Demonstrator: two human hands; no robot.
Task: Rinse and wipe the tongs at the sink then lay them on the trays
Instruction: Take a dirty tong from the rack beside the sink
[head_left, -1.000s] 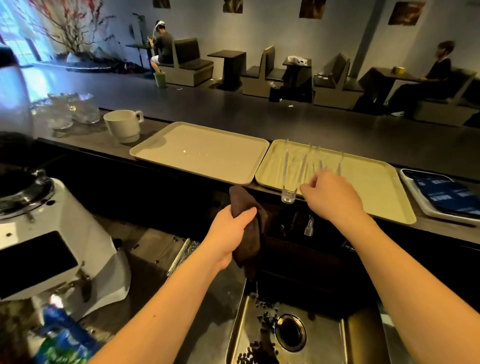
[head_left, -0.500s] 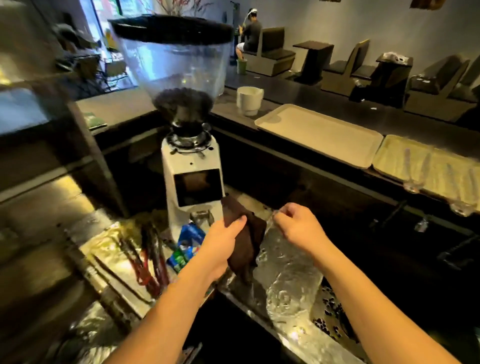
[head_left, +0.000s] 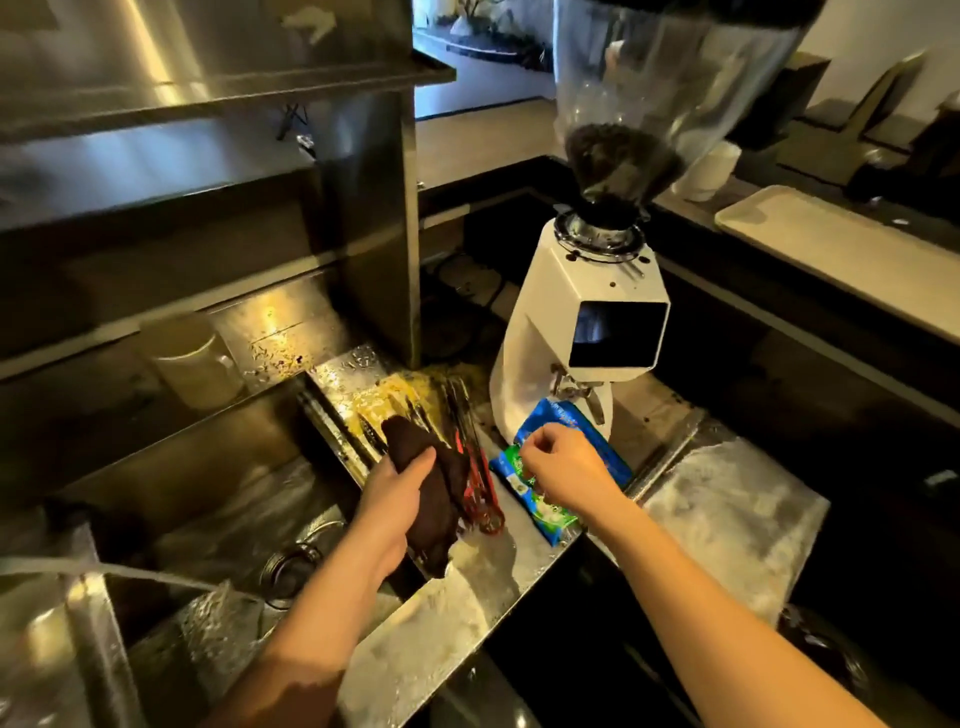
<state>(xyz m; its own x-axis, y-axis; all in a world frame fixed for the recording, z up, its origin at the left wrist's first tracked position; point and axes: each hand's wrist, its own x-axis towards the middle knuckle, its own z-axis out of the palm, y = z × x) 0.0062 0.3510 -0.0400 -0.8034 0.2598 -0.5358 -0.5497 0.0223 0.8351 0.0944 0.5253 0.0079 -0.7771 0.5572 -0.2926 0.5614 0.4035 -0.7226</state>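
Stainless steel fills the left side: shelves above, and below them a sink (head_left: 223, 525) whose basin is wet, with a stream of water (head_left: 130, 574) running across its near left corner and a drain near its right wall. Along the sink's right edge runs a narrow wet steel counter (head_left: 467, 597), bare and open toward its near end. At the counter's far end, close to the sink edge, lies a cluster of tongs (head_left: 467, 441), dark and red ones side by side, their handles pointing toward the near edge. The left hand (head_left: 397, 493) is closed around a dark brown cloth (head_left: 436, 499), which drapes over the sink edge and covers part of the tongs. Just right of the tongs, the right hand (head_left: 563, 462) hovers with fingers loosely curled, thumb and forefinger pinched near each other, holding nothing that can be made out; it sits above a blue and green packet (head_left: 540, 506) lying at the counter's right edge. Behind the packet stands a white coffee grinder (head_left: 587, 332) with a bean hopper on top. Far right, a raised counter carries a pale tray (head_left: 831, 244) and a white cup (head_left: 706, 169).
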